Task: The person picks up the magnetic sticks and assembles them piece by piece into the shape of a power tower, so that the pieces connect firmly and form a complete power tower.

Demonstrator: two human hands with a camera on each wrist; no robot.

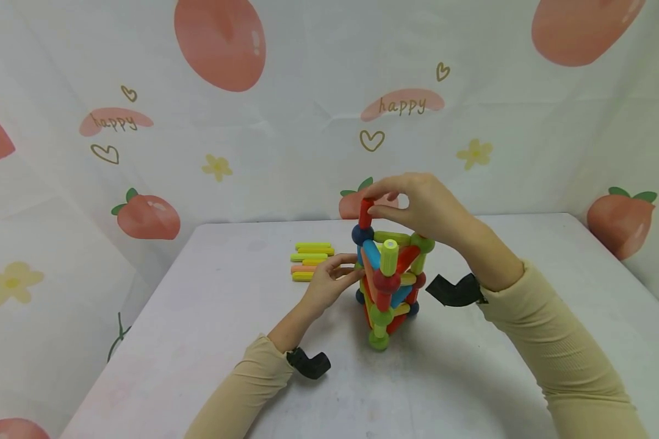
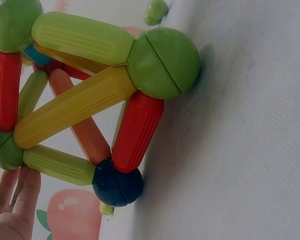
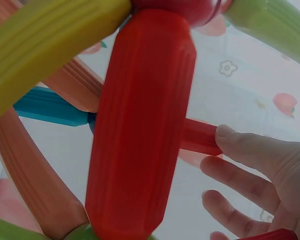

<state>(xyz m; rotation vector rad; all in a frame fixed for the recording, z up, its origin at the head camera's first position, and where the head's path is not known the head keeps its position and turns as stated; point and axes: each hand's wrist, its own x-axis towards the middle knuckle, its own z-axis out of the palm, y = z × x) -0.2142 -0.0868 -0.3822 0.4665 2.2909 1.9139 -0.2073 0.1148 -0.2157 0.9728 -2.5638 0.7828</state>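
A tower of magnetic rods and balls point(image 1: 381, 316) stands on the table, built of red, yellow, green, blue and orange pieces. My right hand point(image 1: 423, 204) pinches a red rod point(image 1: 365, 213) between thumb and fingers; its lower end meets the dark blue ball point(image 1: 362, 235) at the tower's top left corner. A light green rod point(image 1: 389, 259) rises upright from the red ball at the front corner. On the tower's left side my left hand point(image 1: 326, 281) grips it at mid-height, its fingers point(image 2: 25, 197) against a green ball point(image 2: 9, 152).
Several loose rods point(image 1: 313, 257), mostly yellow and green with one orange, lie in a stack behind my left hand. The white table point(image 1: 225, 341) reaches back to a fruit-printed cloth point(image 1: 307, 122). Black straps point(image 1: 456, 290) sit on both wrists.
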